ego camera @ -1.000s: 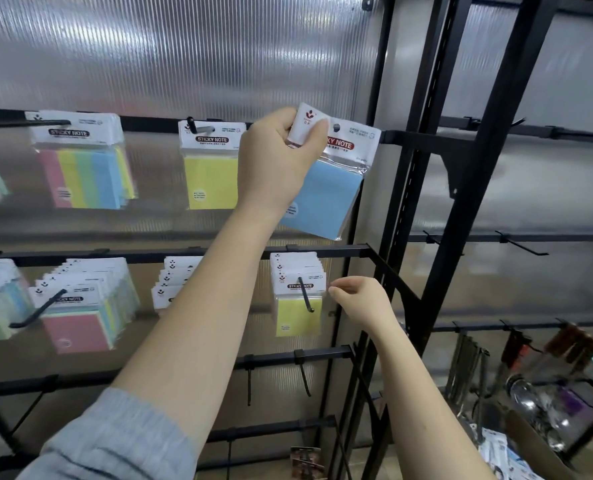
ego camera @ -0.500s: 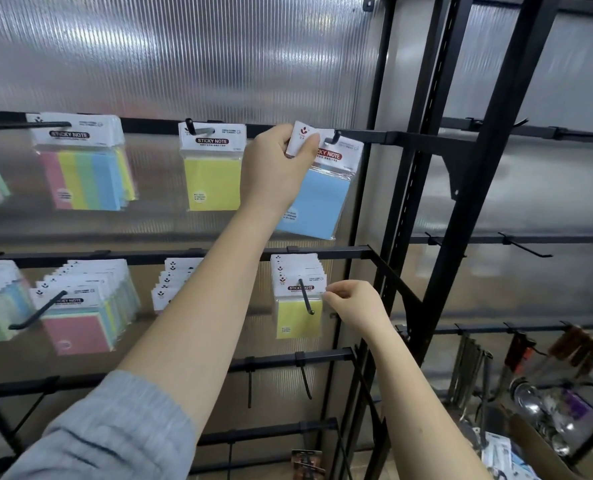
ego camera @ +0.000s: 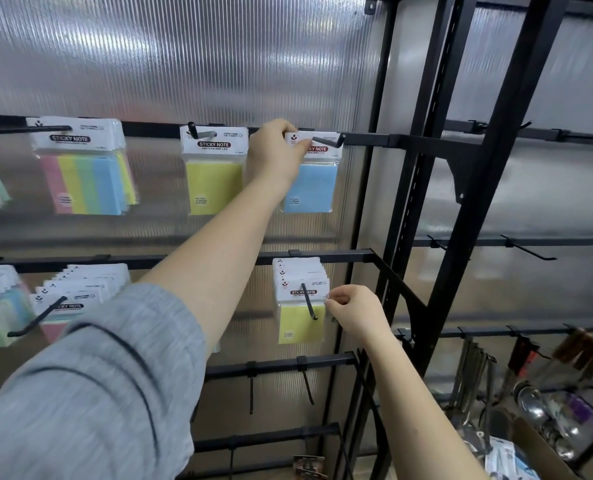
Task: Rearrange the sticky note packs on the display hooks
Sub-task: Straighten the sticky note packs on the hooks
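Ribbed translucent wall panel (ego camera: 184,57) behind a black metal rack frame (ego camera: 489,168).

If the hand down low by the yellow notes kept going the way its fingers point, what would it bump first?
Probably the front yellow pack. The right hand points left, fingertips already pinching that pack's edge beside its hook.

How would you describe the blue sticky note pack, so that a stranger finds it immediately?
Look at the top black rail of the display rack. The blue sticky note pack hangs on the rightmost hook there, where the left hand grips its header. It is the only all-blue pack; the neighbour to its left is yellow.
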`<state>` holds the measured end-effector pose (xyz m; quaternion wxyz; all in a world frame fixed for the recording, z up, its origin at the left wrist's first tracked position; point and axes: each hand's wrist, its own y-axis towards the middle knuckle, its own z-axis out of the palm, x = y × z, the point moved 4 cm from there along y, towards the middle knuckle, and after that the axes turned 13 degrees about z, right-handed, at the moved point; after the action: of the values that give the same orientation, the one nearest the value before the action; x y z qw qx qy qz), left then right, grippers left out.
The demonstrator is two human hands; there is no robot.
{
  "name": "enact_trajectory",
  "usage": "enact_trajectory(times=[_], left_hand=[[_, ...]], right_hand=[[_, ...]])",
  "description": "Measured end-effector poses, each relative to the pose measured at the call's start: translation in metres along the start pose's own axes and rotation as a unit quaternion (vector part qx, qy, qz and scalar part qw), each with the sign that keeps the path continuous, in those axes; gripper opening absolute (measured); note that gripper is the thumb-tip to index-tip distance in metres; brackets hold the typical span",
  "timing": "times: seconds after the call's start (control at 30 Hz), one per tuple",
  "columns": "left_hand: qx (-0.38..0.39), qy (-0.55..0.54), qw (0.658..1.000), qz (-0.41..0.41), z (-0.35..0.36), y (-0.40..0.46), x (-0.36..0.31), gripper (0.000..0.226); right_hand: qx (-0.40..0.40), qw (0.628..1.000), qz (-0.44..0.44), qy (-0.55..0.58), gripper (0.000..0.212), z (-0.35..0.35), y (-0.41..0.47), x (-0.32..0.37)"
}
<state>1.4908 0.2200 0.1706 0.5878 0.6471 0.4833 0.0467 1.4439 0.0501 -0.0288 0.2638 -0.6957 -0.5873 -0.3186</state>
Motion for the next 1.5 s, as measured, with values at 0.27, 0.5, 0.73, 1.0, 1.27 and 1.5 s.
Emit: enact_trajectory(times=[0.27, 0.5, 0.73, 1.0, 1.27, 1.5], left_hand=[[-0.02, 0.016, 0.999, -0.03, 0.007, 0.002, 0.005, 0.028], [0.006, 0.036, 0.997, -0.065, 0.001, -0.007, 0.007, 0.022], [0.089, 0.116, 0.983, -0.107, -0.019, -0.022, 0.009, 0.028], [0.155, 0.134, 0.97, -0.132, -0.04, -0.053, 0.006, 0.022], [0.156, 0.122, 0.961, -0.19, -0.079, -0.09, 0.017, 0.027], [0.12, 0.063, 0.957, -0.255, -0.118, -0.128, 0.052, 0.014]], right_hand=[[0.0, 1.0, 0.002, -0.002, 0.031, 0.001, 0.002, 0.0], [0.004, 1.0, 0.011, -0.003, 0.032, 0.003, 0.002, 0.0], [0.006, 1.0, 0.021, 0.016, 0.026, 0.006, -0.006, 0.003], [-0.01, 0.991, 0.068, 0.116, 0.025, 0.017, -0.006, -0.003], [0.04, 0.978, 0.095, 0.179, 0.031, 0.036, -0.019, -0.003], [-0.005, 0.97, 0.089, 0.228, 0.033, 0.036, -0.042, 0.01]])
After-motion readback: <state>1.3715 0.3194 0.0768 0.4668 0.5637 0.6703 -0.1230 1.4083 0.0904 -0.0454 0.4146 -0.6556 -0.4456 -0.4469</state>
